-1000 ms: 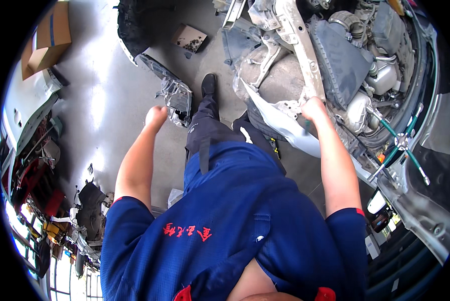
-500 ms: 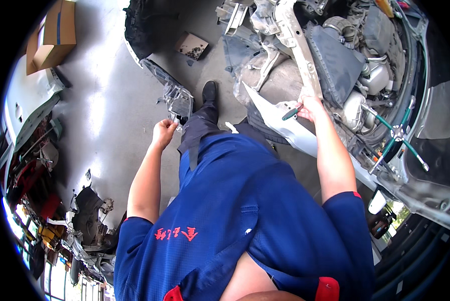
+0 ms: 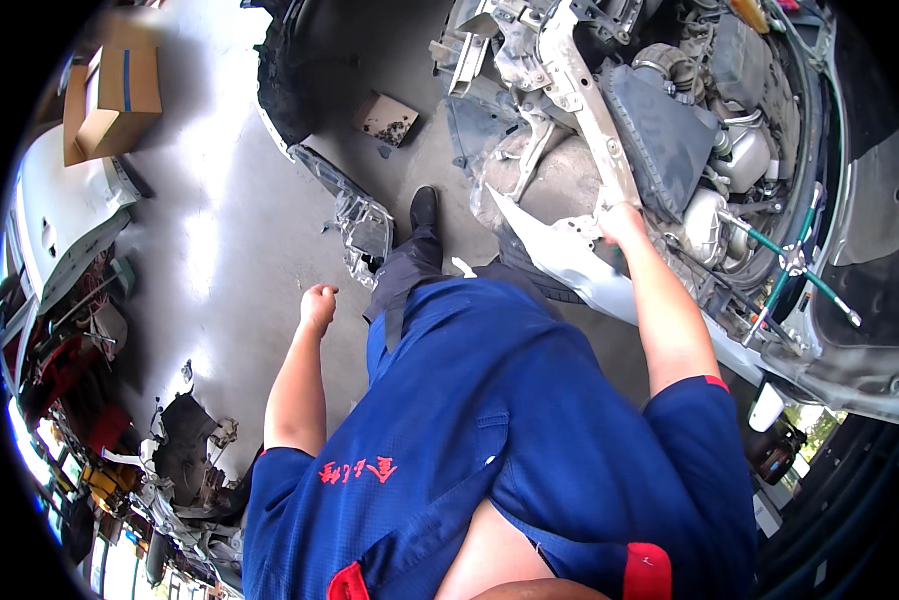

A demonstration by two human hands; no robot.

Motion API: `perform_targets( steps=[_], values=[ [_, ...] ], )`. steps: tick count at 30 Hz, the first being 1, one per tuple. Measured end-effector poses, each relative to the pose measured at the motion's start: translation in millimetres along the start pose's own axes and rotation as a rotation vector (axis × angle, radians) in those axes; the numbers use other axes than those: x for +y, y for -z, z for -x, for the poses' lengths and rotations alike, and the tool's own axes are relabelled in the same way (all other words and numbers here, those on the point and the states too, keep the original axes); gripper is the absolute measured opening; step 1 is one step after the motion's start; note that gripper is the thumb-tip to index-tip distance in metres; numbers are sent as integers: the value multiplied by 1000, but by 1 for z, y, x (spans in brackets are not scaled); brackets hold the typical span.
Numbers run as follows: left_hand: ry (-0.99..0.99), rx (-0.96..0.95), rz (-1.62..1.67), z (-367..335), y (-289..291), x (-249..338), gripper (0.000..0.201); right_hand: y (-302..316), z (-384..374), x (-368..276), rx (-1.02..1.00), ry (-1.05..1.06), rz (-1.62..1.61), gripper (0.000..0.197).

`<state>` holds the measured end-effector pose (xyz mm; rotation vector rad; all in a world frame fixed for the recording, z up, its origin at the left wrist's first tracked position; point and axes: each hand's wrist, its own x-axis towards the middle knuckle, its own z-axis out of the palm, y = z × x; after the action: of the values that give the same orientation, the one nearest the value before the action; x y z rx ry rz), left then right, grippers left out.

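My right hand [image 3: 621, 222] is closed at the upper edge of a white fender [image 3: 559, 262] on a partly stripped car. It lies beside the pale metal front frame [image 3: 594, 125]; whatever its fingers hold is hidden. Over the floor at my left side, my left hand [image 3: 318, 306] is closed in a loose fist, and nothing can be made out in it. Just beyond that hand, a clear headlamp [image 3: 367, 228] lies on the floor, apart from it. A dark tyre [image 3: 537, 277] shows beside the fender's inner edge.
A green-armed cross wrench [image 3: 793, 260] rests on the engine bay's right side. A black bumper [image 3: 274, 75] and an open small box [image 3: 387, 118] lie ahead. Left stand a cardboard box [image 3: 129, 100], a pale body panel [image 3: 64, 210] and a heap of parts [image 3: 184, 440].
My left hand has drawn back from beside the headlamp, toward me and to the left. My right hand has turned; the green-handled tool seen in it no longer shows. The view has shifted slightly.
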<state>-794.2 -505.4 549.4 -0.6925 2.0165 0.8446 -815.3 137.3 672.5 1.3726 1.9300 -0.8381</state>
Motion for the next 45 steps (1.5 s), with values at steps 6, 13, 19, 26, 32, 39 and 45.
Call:
perform_targets(
  steps=[6, 13, 19, 26, 32, 39, 45],
  values=[
    [-34, -56, -7, 0, -16, 25, 32, -1, -22, 4, 307, 156, 755, 36],
    [-154, -77, -28, -4, -16, 81, 32, -9, -24, 18, 366, 164, 774, 28],
    [-178, -39, -2, -5, -9, 87, 31, -6, 7, -14, -143, -159, -442, 42],
    [-149, -51, -98, -10, 0, 62, 32, 5, 20, -21, 105, 51, 361, 45],
    [-132, -17, -78, -4, 2, 63, 32, -33, 8, 9, 142, 41, -782, 38],
    [-165, 63, -139, 18, -29, 69, 32, -25, -21, -2, -95, -124, -1349, 36],
    [-244, 61, -61, 75, -71, 86, 32, -5, -26, 26, -240, 177, -590, 21]
  ],
)
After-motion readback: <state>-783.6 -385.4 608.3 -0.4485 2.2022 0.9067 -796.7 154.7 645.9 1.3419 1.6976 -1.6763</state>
